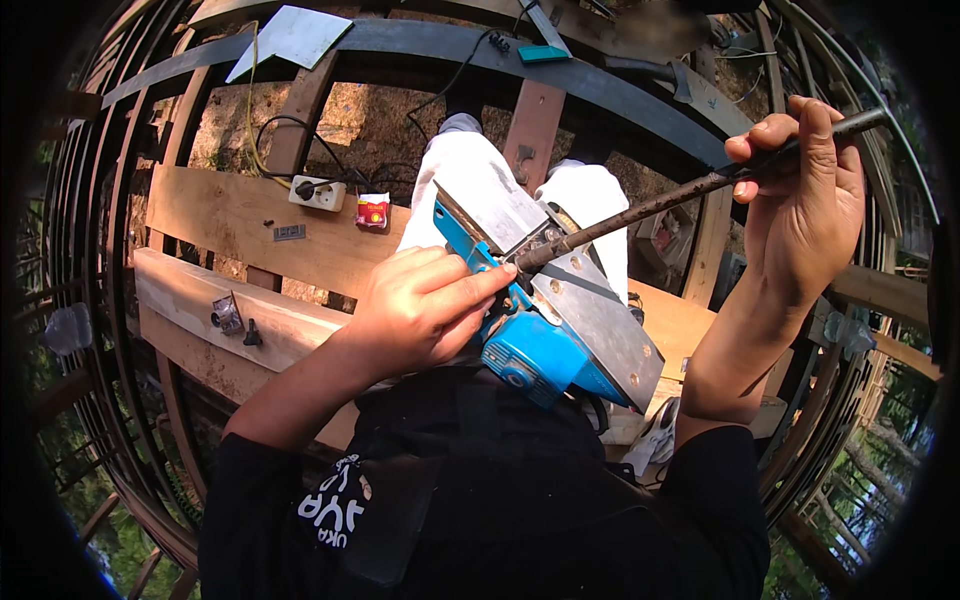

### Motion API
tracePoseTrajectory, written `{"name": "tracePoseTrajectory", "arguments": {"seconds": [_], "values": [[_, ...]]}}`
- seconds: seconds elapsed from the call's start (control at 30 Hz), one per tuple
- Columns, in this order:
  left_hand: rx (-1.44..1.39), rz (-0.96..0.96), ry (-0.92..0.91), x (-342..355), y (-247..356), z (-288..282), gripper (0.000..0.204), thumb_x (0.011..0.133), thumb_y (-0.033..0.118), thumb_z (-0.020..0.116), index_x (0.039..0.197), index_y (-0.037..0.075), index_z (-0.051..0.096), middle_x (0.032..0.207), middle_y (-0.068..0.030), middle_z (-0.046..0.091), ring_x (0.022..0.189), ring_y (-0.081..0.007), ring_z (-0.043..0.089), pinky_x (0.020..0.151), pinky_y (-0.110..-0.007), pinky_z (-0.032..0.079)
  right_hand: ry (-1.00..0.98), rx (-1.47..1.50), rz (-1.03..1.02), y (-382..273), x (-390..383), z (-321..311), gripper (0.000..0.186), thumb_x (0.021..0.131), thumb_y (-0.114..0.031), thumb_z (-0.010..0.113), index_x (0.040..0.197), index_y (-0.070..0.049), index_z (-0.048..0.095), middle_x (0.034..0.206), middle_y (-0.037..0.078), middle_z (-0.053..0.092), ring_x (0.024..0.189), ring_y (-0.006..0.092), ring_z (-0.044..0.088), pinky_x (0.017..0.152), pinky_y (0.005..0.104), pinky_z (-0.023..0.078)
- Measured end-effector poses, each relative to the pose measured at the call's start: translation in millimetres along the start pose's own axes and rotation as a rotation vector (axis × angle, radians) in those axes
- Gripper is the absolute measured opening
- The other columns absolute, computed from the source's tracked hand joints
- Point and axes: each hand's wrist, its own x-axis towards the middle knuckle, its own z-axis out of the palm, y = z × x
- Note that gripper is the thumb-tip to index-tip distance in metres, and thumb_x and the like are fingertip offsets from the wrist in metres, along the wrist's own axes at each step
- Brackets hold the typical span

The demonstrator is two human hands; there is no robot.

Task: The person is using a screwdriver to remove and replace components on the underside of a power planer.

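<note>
A blue electric planer [530, 350] lies upside down across my lap, its silver sole facing up with a dark slot across its middle. My left hand [420, 300] grips the planer's left side, its index fingertip at the lower end of a long dark metal rod [630, 214]. That end of the rod meets the planer at the slot; exactly what it touches there is too small to tell. My right hand [800, 190] has its fingers wrapped round the upper part of the rod, which slants up to the right.
Around me are wooden planks [220, 210], a long dark metal bar [418, 42], a white power strip [317, 193] with cables, and a small red packet [372, 211]. Small dark fittings [250, 335] lie on the left plank. A pale angular sheet [290, 45] sits at the top.
</note>
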Motion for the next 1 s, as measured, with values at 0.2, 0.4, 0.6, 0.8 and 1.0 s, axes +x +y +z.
{"name": "tracePoseTrajectory", "arguments": {"seconds": [0.2, 0.4, 0.6, 0.8, 1.0], "values": [[-0.043, 0.007, -0.003, 0, -6, -6, 0.049, 0.069, 0.0, 0.073, 0.117, 0.008, 0.07, 0.074, -0.0038, 0.059, 0.063, -0.0214, 0.056, 0.06, -0.034, 0.046, -0.145, 0.081, -0.027, -2, 0, 7, 0.026, 0.105, -0.018, 0.05, 0.116, 0.006, 0.054, 0.079, 0.016, 0.068, 0.065, 0.0248, 0.071, 0.047, 0.023, 0.051], [-0.391, -0.116, 0.026, 83, 16, 5, 0.044, 0.09, 0.019, 0.067, 0.129, 0.001, 0.057, 0.107, -0.0157, 0.066, 0.093, -0.023, 0.064, 0.084, -0.036, 0.051, -0.176, 0.181, 0.025, -1, 1, -1, 0.021, 0.106, -0.017, 0.046, 0.115, 0.001, 0.051, 0.075, 0.015, 0.066, 0.062, 0.0213, 0.068, 0.046, 0.0228, 0.048], [-0.667, -0.17, -0.182, 108, 14, 28, 0.027, 0.104, 0.026, 0.051, 0.103, -0.001, 0.059, 0.078, -0.0142, 0.06, 0.074, -0.0263, 0.064, 0.067, -0.038, 0.048, 0.041, -0.137, -0.138, -7, 6, 2, 0.036, 0.096, -0.015, 0.065, 0.122, 0.002, 0.048, 0.097, 0.014, 0.066, 0.094, 0.0207, 0.065, 0.085, 0.0315, 0.053], [-0.478, -0.014, -0.047, 104, 17, 47, 0.028, 0.104, 0.027, 0.051, 0.096, 0.001, 0.053, 0.073, -0.0178, 0.057, 0.071, -0.0367, 0.062, 0.064, -0.045, 0.045, 0.265, -0.138, -0.593, -26, 35, 13, 0.036, 0.101, -0.037, 0.051, 0.105, -0.001, 0.056, 0.1, 0.018, 0.061, 0.112, 0.0286, 0.057, 0.112, 0.0482, 0.033], [-0.56, -0.053, -0.045, 94, 17, 43, 0.029, 0.104, 0.027, 0.05, 0.094, 0.001, 0.052, 0.073, -0.0173, 0.056, 0.07, -0.0359, 0.062, 0.063, -0.043, 0.046, 0.136, 0.237, -0.587, -22, 55, 23, 0.046, 0.107, -0.034, 0.039, 0.066, -0.015, 0.033, 0.06, -0.002, 0.03, 0.066, 0.0147, 0.034, 0.106, 0.0469, 0.037]]}}
